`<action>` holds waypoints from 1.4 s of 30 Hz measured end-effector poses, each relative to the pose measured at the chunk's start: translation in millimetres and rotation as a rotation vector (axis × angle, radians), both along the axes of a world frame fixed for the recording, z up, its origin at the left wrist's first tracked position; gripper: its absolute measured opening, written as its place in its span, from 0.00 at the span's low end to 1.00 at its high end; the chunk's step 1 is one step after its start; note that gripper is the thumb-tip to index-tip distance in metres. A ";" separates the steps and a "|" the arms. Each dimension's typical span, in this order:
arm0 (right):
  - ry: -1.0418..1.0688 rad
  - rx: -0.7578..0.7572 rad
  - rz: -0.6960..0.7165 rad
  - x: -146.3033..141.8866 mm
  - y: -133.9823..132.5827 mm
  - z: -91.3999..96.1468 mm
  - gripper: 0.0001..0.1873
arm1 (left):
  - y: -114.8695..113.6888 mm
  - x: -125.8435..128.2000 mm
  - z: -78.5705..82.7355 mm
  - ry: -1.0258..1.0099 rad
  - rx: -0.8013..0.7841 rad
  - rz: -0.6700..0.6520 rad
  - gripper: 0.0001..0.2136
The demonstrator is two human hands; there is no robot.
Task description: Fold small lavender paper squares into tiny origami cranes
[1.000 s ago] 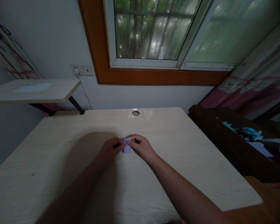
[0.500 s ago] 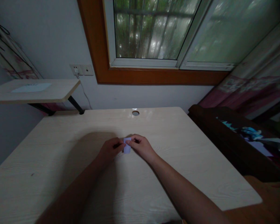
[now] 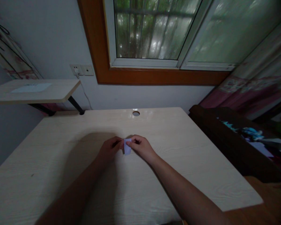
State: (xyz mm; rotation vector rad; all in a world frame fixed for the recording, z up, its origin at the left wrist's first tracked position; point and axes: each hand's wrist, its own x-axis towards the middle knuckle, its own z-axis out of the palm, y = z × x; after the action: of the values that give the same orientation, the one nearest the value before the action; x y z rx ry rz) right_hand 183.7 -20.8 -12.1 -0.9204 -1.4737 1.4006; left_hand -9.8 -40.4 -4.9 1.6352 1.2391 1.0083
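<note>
A small pale lilac piece of paper [image 3: 127, 150], roughly rectangular, is held up just above the light wooden desk [image 3: 140, 187]. My right hand [image 3: 141, 147] grips it from the right, the thumb lying across its near face and the other fingers behind. On the other side, my left hand [image 3: 111, 147] is closed in a pinch at the paper's left edge. Its fingertips are too small and dim to show how much paper lies between them. A fold in the paper cannot be made out clearly.
A round cable hole [image 3: 136, 113] sits near the desk's back edge. At the left, a raised shelf [image 3: 67, 90] on black legs bears a pale sheet [image 3: 31, 87]. A white cord [image 3: 85, 93] hangs from the wall socket [image 3: 81, 70]. Dark wooden furniture [image 3: 213, 125] stands to the right.
My left fingertips have shifted slightly left, from over the paper's face to its edge. The paper has tilted a little. My right hand stays nearly still.
</note>
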 end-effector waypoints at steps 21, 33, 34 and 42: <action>-0.111 0.135 0.020 -0.6 -1.0 1.6 0.18 | 3.1 -3.2 -0.6 -0.122 -0.069 0.092 0.11; 0.017 -0.003 0.018 2.1 2.6 -2.4 0.18 | 3.1 -1.2 10.5 -0.165 -0.102 0.072 0.11; 0.038 -0.022 0.025 2.7 3.3 -1.7 0.19 | 2.8 -0.7 11.1 -0.183 -0.120 0.058 0.11; 0.161 -0.123 0.110 3.7 3.7 0.7 0.21 | 2.5 -1.0 6.6 -0.283 -0.184 -0.069 0.11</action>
State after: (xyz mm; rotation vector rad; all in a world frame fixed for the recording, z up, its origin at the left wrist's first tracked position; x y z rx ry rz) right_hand 187.4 -17.1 -11.4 -0.7908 -1.3465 1.6225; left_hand -10.8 -37.9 1.7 1.3338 1.0453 1.0116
